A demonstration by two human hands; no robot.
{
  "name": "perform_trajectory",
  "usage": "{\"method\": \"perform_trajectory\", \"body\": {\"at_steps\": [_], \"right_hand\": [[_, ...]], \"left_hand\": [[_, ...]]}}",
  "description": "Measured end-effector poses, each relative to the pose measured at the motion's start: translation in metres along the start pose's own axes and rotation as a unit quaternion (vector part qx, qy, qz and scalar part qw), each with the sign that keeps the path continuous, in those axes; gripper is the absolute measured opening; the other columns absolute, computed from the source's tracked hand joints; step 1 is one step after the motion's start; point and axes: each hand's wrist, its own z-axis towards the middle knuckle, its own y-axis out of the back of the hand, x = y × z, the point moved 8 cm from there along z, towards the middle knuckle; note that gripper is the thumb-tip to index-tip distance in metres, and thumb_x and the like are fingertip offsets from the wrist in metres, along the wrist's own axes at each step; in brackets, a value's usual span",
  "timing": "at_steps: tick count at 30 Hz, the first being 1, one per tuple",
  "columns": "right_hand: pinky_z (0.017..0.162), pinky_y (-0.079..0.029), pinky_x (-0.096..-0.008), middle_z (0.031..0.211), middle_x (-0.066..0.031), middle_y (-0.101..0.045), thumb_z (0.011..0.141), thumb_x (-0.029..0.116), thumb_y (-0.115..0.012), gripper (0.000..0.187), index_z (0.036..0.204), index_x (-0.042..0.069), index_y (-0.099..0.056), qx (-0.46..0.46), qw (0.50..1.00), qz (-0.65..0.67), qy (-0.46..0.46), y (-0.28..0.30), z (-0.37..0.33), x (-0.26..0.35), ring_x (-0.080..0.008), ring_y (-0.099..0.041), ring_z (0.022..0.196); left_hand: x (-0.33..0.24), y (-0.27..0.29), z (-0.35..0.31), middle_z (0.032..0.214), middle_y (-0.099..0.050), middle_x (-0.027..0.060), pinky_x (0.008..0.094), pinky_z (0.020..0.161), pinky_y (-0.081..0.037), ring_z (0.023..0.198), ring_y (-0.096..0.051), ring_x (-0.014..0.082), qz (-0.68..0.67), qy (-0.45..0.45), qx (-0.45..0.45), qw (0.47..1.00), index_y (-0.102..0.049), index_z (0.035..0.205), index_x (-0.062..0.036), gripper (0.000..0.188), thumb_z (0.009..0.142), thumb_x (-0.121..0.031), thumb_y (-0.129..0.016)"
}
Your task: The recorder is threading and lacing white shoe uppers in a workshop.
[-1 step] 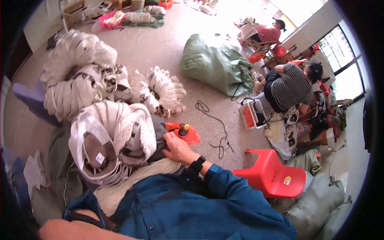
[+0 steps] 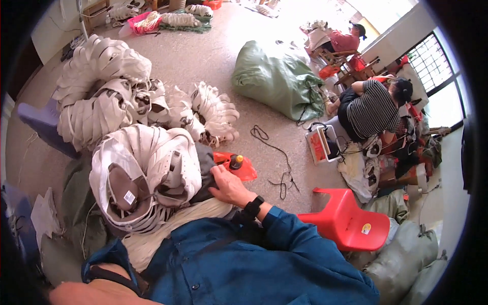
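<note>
Floor: pale speckled floor [image 2: 203, 61], bright toward the far end.
Near bundle: white shoe uppers [image 2: 145, 145] nested in a curved row, set right before the wearer, left of the right hand.
Dark cloth: grey-black piece [image 2: 205, 165], showing beside the near bundle, between it and the hand.
Right hand: hand [image 2: 233, 187] half-curled, fingers against the cloth; I cannot tell whether they grasp it or merely rest.
Left hand: not shown; I cannot tell its state.
Bag and bottle: red bag [image 2: 248, 172] just beyond the fingers, dark bottle [image 2: 236, 161] with yellow cap on it.
Done, as I judge: uppers gathered into rows, in the near bundle and in the rear bundles [image 2: 101, 56] beyond.
Left, as I judge: unclear; I see no loose upper in hand and no mark of how complete the near bundle is.
Surroundings: red chair [image 2: 351, 218], green sack [image 2: 277, 79], black cord [image 2: 274, 147].
Co-workers: one in stripes [image 2: 371, 109], one in pink [image 2: 345, 40], both well apart.
</note>
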Motion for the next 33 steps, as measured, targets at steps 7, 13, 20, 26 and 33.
{"method": "perform_trajectory", "body": {"at_steps": [7,13,20,26,33], "right_hand": [[0.083,-0.050,-0.0476,0.111,-0.0226,-0.052,0.079,0.018,-0.074,0.051,0.117,0.002,-0.045,0.018,1.000,-0.001,0.001,-0.006,0.002,0.009,-0.0419,-0.059,0.102],[0.084,-0.050,-0.0486,0.111,-0.0241,-0.052,0.079,0.017,-0.074,0.050,0.116,0.000,-0.044,0.009,1.000,-0.003,0.005,-0.005,0.003,0.011,-0.0426,-0.059,0.102],[0.084,-0.050,-0.0471,0.111,-0.0230,-0.052,0.080,0.017,-0.073,0.049,0.117,0.001,-0.044,0.030,0.999,-0.009,-0.014,-0.007,0.001,0.012,-0.0416,-0.059,0.104],[0.084,-0.050,-0.0472,0.111,-0.0229,-0.052,0.080,0.016,-0.072,0.049,0.117,0.001,-0.044,0.020,1.000,-0.017,-0.008,-0.008,0.001,0.014,-0.0417,-0.059,0.104],[0.085,-0.051,-0.0492,0.109,-0.0248,-0.053,0.079,0.016,-0.072,0.046,0.111,-0.001,-0.043,0.008,1.000,-0.019,0.010,-0.004,0.001,0.016,-0.0432,-0.060,0.101]], "left_hand": [[-0.006,0.003,0.009,0.102,-0.062,0.0176,0.0412,0.076,-0.055,0.083,-0.061,0.0262,0.008,-0.008,-0.028,1.000,-0.061,0.103,-0.0074,0.027,0.096,-0.033,-0.065],[0.001,-0.008,0.017,0.100,-0.063,0.0176,0.0419,0.077,-0.055,0.082,-0.062,0.0266,0.006,0.000,0.002,1.000,-0.062,0.099,-0.0068,0.024,0.095,-0.031,-0.065],[-0.009,-0.007,0.007,0.097,-0.064,0.0175,0.0428,0.077,-0.055,0.080,-0.062,0.0269,0.002,0.001,0.030,1.000,-0.063,0.094,-0.0061,0.022,0.094,-0.028,-0.066],[-0.008,-0.010,0.013,0.094,-0.064,0.0174,0.0435,0.077,-0.055,0.079,-0.062,0.0273,-0.004,-0.006,0.043,0.999,-0.064,0.090,-0.0055,0.021,0.093,-0.026,-0.067],[-0.014,-0.002,0.010,0.091,-0.065,0.0174,0.0443,0.078,-0.055,0.077,-0.062,0.0277,-0.010,-0.014,0.050,0.999,-0.065,0.085,-0.0048,0.020,0.093,-0.023,-0.068]]}}
